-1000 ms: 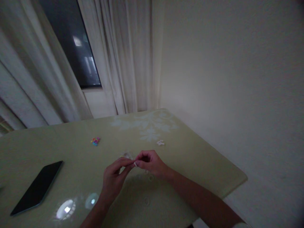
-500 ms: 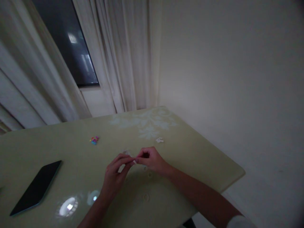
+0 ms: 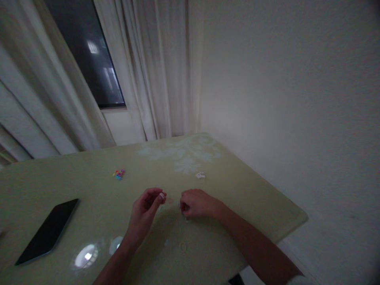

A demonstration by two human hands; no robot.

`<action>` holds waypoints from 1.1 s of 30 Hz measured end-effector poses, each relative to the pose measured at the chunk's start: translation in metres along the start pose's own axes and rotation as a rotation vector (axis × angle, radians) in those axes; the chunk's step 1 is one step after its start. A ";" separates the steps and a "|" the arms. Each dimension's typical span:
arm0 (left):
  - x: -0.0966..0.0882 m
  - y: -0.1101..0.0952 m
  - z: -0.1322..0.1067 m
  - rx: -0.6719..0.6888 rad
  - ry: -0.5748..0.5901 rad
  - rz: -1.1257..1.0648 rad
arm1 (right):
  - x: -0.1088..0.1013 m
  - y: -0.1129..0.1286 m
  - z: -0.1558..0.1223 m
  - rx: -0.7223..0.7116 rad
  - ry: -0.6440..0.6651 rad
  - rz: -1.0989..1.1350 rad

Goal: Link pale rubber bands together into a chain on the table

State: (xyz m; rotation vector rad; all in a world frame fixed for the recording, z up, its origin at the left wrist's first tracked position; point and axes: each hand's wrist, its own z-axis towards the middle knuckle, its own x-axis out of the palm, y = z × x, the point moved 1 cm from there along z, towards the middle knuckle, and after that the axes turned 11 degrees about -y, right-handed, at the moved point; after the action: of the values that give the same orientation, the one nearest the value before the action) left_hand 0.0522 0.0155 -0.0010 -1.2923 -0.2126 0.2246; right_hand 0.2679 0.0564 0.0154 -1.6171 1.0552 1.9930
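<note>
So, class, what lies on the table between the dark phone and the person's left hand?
Nothing: in the head view, only bare table separates phone and left hand.

dim, soft | glare on table [image 3: 86, 255] | dark, bent corners

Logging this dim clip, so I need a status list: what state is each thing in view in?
Left hand: pinched shut; contents too small to tell.
Right hand: curled shut, down on table.
Phone: flat, screen dark.
Beads: small heap, apart from hands.
White piece: lying loose.
Curtains: parted, window dark.
</note>
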 end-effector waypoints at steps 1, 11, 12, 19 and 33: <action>0.000 0.000 0.000 -0.012 0.000 0.000 | 0.002 0.000 -0.001 0.004 0.006 -0.018; -0.003 -0.011 -0.002 0.010 0.038 0.053 | 0.001 -0.001 0.007 0.023 -0.234 0.659; -0.003 -0.011 -0.002 0.023 0.057 0.057 | 0.001 0.001 0.008 0.061 -0.285 0.804; 0.004 -0.009 -0.007 0.142 0.095 0.008 | 0.011 0.016 0.008 0.153 -0.320 1.195; 0.009 -0.006 -0.008 0.093 0.017 -0.047 | 0.018 0.015 0.011 0.142 -0.441 1.206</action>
State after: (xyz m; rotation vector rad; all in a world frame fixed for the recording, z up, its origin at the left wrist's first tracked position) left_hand 0.0639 0.0089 0.0030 -1.1955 -0.2154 0.1812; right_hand 0.2453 0.0514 0.0041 -0.3113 2.1711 2.6179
